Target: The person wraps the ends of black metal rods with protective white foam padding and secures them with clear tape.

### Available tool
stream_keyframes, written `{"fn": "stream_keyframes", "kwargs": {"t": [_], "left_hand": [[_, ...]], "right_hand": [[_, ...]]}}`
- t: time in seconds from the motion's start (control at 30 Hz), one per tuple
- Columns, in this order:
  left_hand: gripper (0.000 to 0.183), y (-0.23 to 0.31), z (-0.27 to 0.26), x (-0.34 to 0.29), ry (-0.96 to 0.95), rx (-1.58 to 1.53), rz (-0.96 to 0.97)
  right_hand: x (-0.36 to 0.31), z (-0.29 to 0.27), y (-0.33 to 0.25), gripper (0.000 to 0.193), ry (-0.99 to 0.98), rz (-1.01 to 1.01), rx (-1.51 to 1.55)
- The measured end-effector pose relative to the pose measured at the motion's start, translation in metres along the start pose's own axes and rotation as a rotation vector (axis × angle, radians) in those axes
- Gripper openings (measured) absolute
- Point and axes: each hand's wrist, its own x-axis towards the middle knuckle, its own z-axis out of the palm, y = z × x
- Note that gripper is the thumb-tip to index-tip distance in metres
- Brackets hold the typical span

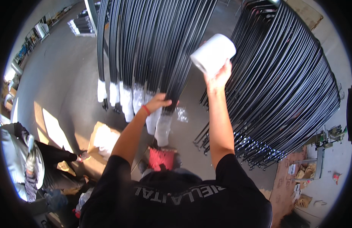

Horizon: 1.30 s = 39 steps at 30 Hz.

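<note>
Head view shows the two hands well apart. Near the centre, the left hand (pixel 157 101) is clamped around a bundle of black rods (pixel 175 85), its lower end inside white wrapping (pixel 162 131). Right of centre in the upper half, the right hand (pixel 219 76) grips a tilted white roll (pixel 217 51). Another stack of rods (pixel 290 79) fills the upper right.

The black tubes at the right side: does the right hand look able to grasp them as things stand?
Probably not: the right hand is occupied with a white roll, although nothing appears to block its way to the black tubes.
</note>
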Motion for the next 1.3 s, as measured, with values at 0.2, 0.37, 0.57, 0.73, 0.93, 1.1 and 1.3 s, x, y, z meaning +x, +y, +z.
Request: {"fn": "stream_keyframes", "kwargs": {"t": [0.2,0.37,0.57,0.73,0.93,1.1,1.3], "left_hand": [[0.028,-0.041,-0.034,0.004,0.049,0.100,-0.020],[0.024,-0.053,-0.008,-0.047,0.556,0.521,0.330],[0.017,-0.228,0.039,-0.178,0.674,0.090,-0.155],[0.018,-0.342,0.110,-0.247,0.251,-0.003,-0.595],[0.028,-0.377,0.142,-0.281,0.209,-0.114,-0.930],[0.026,-0.407,0.108,-0.296,0.318,0.105,-0.759],[0.025,-0.381,0.040,-0.312,0.602,-0.037,-0.579]], "right_hand": [[-0.084,-0.033,-0.013,0.052,0.266,0.210,-0.194],[-0.191,-0.055,-0.009,0.062,0.558,0.489,-0.665],[-0.301,-0.135,0.017,0.088,0.391,0.853,-1.111],[-0.423,-0.228,0.093,0.090,0.157,1.064,-1.549],[-0.496,-0.296,0.201,0.081,0.224,1.424,-1.978],[-0.544,-0.371,0.253,0.075,0.291,1.296,-2.148],[-0.548,-0.414,0.288,0.076,0.294,1.176,-2.233]]}}
